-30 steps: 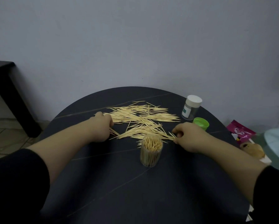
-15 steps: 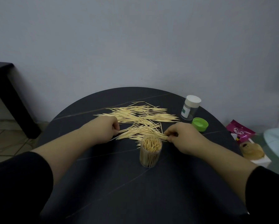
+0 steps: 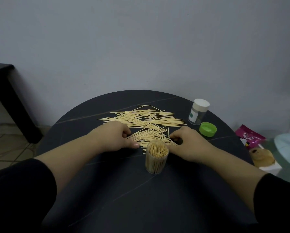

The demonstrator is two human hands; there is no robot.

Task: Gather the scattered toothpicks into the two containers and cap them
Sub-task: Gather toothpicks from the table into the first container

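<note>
Many slender wooden toothpicks (image 3: 146, 121); clear, seemingly plastic cylinder (image 3: 155, 161).

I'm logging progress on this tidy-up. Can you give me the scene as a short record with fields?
table: round, dark
toothpicks: many loose, spread behind the open jar
open jar: upright, packed with picks, no cap
capped jar: upright, white lid on, far right
green cap: lying loose beside the capped jar
left hand: grips the near bunch's left end
right hand: fingers curled on its right end
</note>
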